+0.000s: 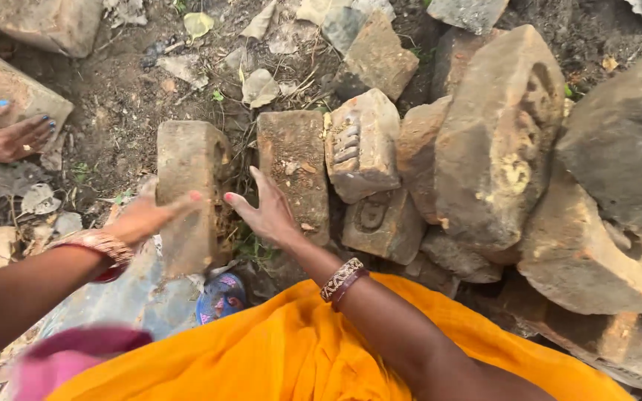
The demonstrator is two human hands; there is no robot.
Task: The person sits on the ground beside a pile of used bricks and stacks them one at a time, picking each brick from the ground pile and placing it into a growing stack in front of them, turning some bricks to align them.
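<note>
My left hand (146,215) rests against the lower left side of an upright weathered brick (191,189), fingers spread. Just right of it, my right hand (270,212) lies flat on a second reddish brick (291,160) with its fingers apart and the thumb pointing toward the first brick. Both wrists wear bangles. Neither hand is closed around anything. Orange cloth (299,349) covers my lap below.
A pile of large broken bricks and stones (499,141) fills the right side. Another person's bare foot (9,137) stands on a brick (1,89) at the left edge. Dry leaves and dirt (128,96) lie between. A patterned sandal (221,297) shows near my lap.
</note>
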